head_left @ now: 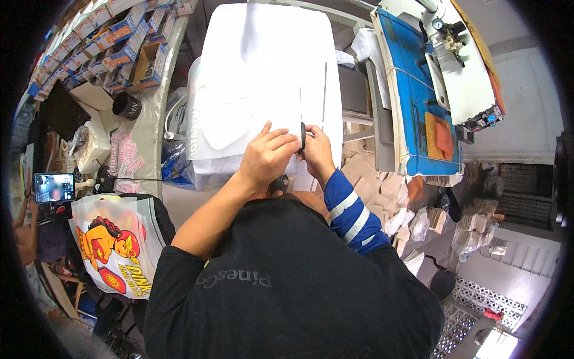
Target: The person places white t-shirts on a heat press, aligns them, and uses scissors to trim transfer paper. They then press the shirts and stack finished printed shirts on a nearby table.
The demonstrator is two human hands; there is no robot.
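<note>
My black shirt (323,269) sits behind my hands; my right hand (320,148) grips a black tool (302,139); my left hand (269,157), loosely open, presumably steadies the white sheet (263,113).

A white, round-cornered work surface (272,39) carries a pale translucent sheet (226,122). On the long grey table (147,128) at left stand a black cylindrical cup (126,106) and pink-and-white paper packets (124,152).

Black object (302,137) indistinct; shirt (299,299) cut off
</note>
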